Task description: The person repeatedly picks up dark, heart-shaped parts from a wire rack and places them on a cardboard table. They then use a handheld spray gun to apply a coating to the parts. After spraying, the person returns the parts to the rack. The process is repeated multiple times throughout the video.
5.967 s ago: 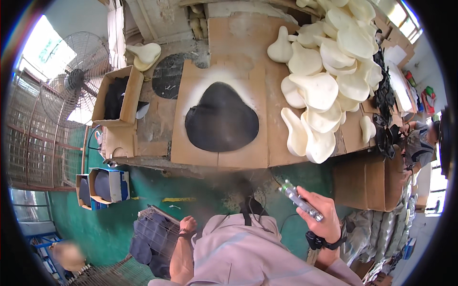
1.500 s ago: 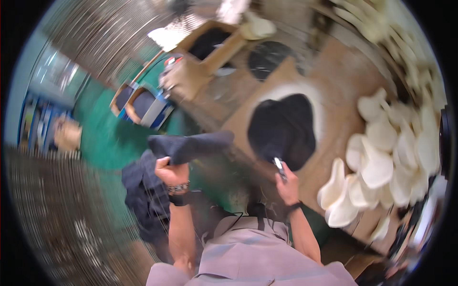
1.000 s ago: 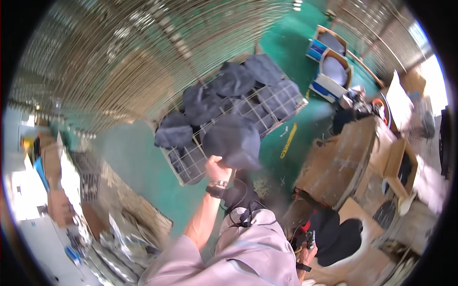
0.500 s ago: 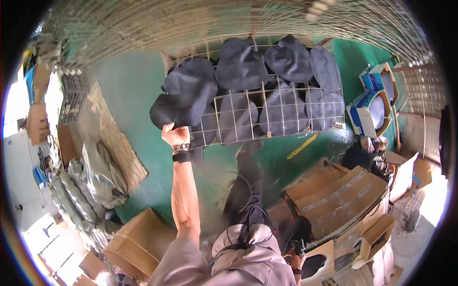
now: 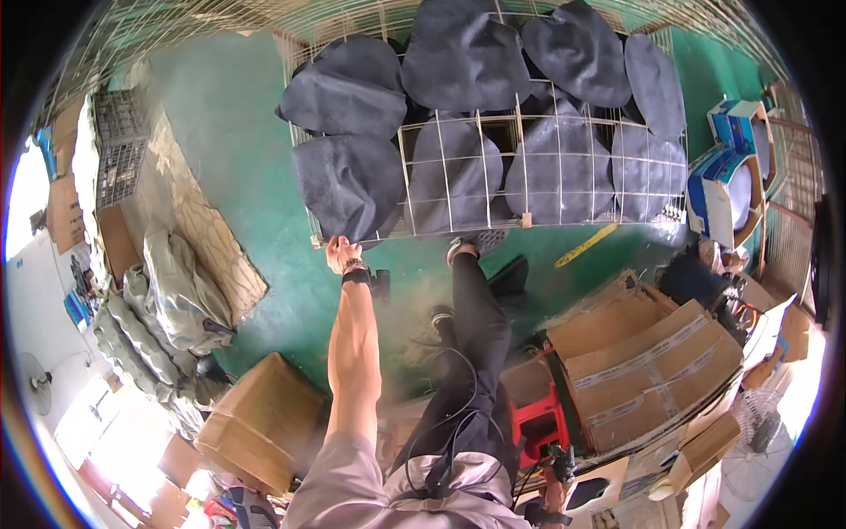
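Observation:
My left hand (image 5: pixel 344 254), with a bracelet and dark band at the wrist, is closed at the lower edge of a dark, rounded flexible sheet (image 5: pixel 350 181). This sheet hangs over the near left corner of a wire cage (image 5: pixel 480 181). Another dark sheet (image 5: pixel 344 88) lies just beyond it, and several similar sheets (image 5: pixel 463 57) are draped over the top and front. Low at the right, my right hand (image 5: pixel 557 492) is closed around a small black tool-like thing (image 5: pixel 561 460) whose kind I cannot make out.
Cardboard boxes (image 5: pixel 656 375) are stacked at right beside a red stool (image 5: pixel 539 425). A brown carton (image 5: pixel 263 421) stands at lower left, near grey sacks (image 5: pixel 189 295). Blue-and-white boxes (image 5: pixel 718 189) stand right of the cage. A thin cable (image 5: pixel 471 375) hangs before my legs.
The sheet at my left hand was folded over and now hangs spread down the cage's front corner. The cage appears larger and higher in view; my right hand stays low.

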{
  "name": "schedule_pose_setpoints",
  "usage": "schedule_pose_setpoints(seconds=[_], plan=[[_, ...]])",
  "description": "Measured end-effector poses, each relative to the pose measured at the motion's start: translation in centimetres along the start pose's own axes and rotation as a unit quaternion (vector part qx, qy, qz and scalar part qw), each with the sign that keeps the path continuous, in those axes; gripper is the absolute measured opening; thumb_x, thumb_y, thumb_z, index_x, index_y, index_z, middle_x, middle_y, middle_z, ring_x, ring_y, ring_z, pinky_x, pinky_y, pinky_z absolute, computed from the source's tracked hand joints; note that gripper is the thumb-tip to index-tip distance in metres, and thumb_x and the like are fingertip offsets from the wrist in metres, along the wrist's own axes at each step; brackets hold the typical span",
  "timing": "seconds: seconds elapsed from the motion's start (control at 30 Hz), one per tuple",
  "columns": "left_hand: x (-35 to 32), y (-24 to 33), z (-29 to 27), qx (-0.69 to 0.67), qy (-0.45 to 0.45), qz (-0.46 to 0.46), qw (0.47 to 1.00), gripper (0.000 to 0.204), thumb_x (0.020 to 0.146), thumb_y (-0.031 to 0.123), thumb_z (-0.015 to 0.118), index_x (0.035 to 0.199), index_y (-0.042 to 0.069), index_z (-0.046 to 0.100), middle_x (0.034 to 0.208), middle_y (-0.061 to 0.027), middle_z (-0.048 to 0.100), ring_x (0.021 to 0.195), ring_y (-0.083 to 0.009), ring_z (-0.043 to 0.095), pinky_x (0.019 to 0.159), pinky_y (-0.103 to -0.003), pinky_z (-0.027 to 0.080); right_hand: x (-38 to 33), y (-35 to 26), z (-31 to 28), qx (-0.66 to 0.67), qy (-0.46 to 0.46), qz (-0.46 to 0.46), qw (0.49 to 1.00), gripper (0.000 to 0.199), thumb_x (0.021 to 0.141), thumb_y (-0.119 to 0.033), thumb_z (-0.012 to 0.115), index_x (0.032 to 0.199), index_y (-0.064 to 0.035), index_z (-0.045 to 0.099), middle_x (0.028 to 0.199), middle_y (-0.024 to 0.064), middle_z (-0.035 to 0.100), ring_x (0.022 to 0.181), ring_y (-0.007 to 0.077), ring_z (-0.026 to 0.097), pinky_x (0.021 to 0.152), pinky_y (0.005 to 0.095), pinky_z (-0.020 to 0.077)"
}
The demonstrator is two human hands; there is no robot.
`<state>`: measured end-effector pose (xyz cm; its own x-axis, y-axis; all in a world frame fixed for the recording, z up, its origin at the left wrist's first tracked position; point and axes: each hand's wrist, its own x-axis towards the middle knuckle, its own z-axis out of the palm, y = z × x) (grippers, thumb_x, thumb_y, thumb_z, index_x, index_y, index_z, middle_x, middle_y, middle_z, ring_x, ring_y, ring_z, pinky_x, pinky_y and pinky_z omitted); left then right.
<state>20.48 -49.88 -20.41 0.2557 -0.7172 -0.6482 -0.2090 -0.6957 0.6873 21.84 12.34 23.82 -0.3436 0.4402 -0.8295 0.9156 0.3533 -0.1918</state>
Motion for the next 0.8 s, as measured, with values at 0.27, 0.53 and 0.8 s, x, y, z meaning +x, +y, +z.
schedule_pose_setpoints(seconds=[0.27, 0.53, 0.8], plan=[[-0.1, -4.3, -0.2, 0.529, 0.094, 0.12, 0.835, 0.022, 0.09, 0.018, 0.065, 0.107, 0.004, 0.067, 0.077, -0.0059, 0.064, 0.067, -0.0226, 0.064, 0.064, -0.038, 0.055, 1.0, 0.3, 1.9, -0.006, -0.03, -0.08, 0.996, 0.054, 0.091, -0.006, 0.07, 0.143, -0.0026, 0.059, 0.117, 0.0062, 0.072, 0.105, 0.0113, 0.064, 0.094, 0.0288, 0.0503], [-22.1, -14.0, 9.8, 0.478, -0.596, 0.179, 0.62, 0.03, 0.096, 0.012, 0.064, 0.125, 0.008, 0.068, 0.09, -0.0037, 0.072, 0.079, -0.0124, 0.067, 0.074, -0.028, 0.056, 3.8, 6.6, 6.4, -0.084, 0.046, -0.124, 0.988, 0.06, 0.084, -0.001, 0.068, 0.143, 0.0001, 0.054, 0.119, 0.0275, 0.068, 0.109, 0.0431, 0.067, 0.093, 0.0446, 0.0534], [-24.1, -38.4, 12.1, 0.734, -0.579, 0.336, 0.119, 0.038, 0.086, 0.02, 0.063, 0.123, 0.011, 0.069, 0.116, -0.0228, 0.069, 0.112, -0.0423, 0.065, 0.094, -0.05, 0.054, 9.2, 14.7, 13.4, -0.099, 0.061, -0.027, 0.993, 0.075, 0.08, 0.007, 0.061, 0.152, -0.0026, 0.044, 0.112, 0.0254, 0.065, 0.098, 0.0445, 0.066, 0.085, 0.048, 0.0542]])
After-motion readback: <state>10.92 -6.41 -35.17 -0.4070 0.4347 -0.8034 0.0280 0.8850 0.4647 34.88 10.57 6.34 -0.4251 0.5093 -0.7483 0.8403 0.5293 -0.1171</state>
